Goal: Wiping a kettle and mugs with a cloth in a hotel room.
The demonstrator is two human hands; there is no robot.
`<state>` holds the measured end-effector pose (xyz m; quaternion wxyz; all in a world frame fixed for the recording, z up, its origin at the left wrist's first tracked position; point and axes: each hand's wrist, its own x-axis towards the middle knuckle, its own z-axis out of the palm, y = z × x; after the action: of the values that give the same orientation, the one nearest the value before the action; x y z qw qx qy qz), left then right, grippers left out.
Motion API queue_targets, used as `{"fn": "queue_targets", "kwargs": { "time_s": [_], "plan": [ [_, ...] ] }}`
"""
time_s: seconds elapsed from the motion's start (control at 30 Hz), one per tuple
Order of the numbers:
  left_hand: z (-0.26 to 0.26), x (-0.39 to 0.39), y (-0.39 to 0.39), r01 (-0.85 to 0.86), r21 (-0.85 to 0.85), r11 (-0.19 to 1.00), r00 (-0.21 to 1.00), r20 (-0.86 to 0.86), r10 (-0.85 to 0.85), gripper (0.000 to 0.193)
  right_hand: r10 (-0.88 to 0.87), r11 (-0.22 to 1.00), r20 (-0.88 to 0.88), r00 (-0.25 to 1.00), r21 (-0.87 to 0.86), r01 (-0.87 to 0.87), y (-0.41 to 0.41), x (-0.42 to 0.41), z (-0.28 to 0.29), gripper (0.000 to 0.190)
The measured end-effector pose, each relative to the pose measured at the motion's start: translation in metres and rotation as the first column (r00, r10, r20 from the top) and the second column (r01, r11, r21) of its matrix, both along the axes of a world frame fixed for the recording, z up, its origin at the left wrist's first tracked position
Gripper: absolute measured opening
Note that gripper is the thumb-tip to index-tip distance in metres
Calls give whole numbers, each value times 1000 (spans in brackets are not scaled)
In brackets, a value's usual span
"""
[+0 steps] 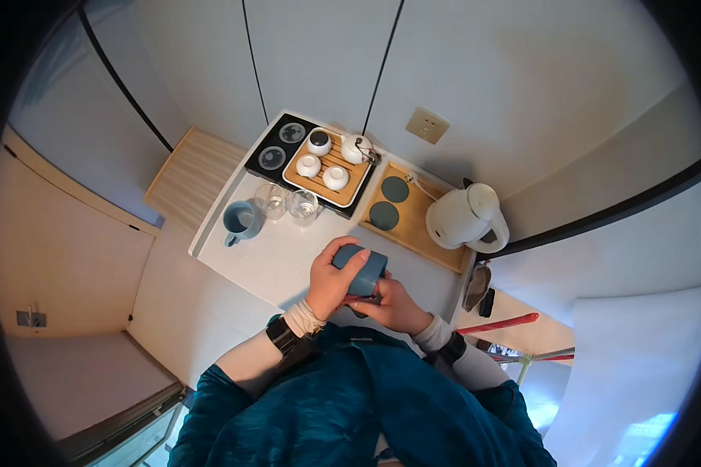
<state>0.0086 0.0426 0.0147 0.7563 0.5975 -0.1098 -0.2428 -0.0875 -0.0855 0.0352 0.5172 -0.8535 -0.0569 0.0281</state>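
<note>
A blue mug [369,271] is held tilted above the front of the white table, close to my body. My left hand [330,279] wraps around its left side, with the thumb across the outer wall. On the lower right, my right hand [395,306] grips the mug too, and some reddish cloth-like material shows between the hands under it. What the hidden fingers do cannot be seen. A second blue mug [241,220] stands upright on the table to the left, beside two clear glasses [273,202].
Behind the glasses, a black tea tray with a wooden slatted top [325,188] bears white cups and a small white teapot [356,150]. A bamboo tray [412,233] at the right holds two dark round coasters [384,216] and a white electric kettle [461,216]. A wall socket [427,125] is behind.
</note>
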Motion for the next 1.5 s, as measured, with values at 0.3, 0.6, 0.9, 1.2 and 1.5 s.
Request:
{"fn": "queue_targets", "kwargs": {
  "time_s": [0.3, 0.6, 0.9, 1.2, 1.5],
  "plan": [
    [5, 6, 19, 470, -112, 876, 882, 22, -470, 76, -366, 602, -265, 892, 663, 445, -6, -12, -15, 23],
    [-1, 8, 0, 644, -161, 748, 720, -202, -664, 80, -528, 516, -298, 795, 631, 579, -28, -13, -31, 27],
    [-12, 0, -26, 285, -293, 913, 650, -641, -408, 47, -651, 686, -56, 757, 384, 618, -39, -7, -52, 32],
    [-28, 1, -40, 292, -123, 948, 654, -698, -292, 45, -345, 930, 152, 926, -79, 359, -32, -14, -40, 88],
    [-50, 13, -42, 452, -53, 890, 719, -569, -399, 49, -410, 912, 217, 886, 87, 401, -49, -27, -66, 105]
  ]
}}
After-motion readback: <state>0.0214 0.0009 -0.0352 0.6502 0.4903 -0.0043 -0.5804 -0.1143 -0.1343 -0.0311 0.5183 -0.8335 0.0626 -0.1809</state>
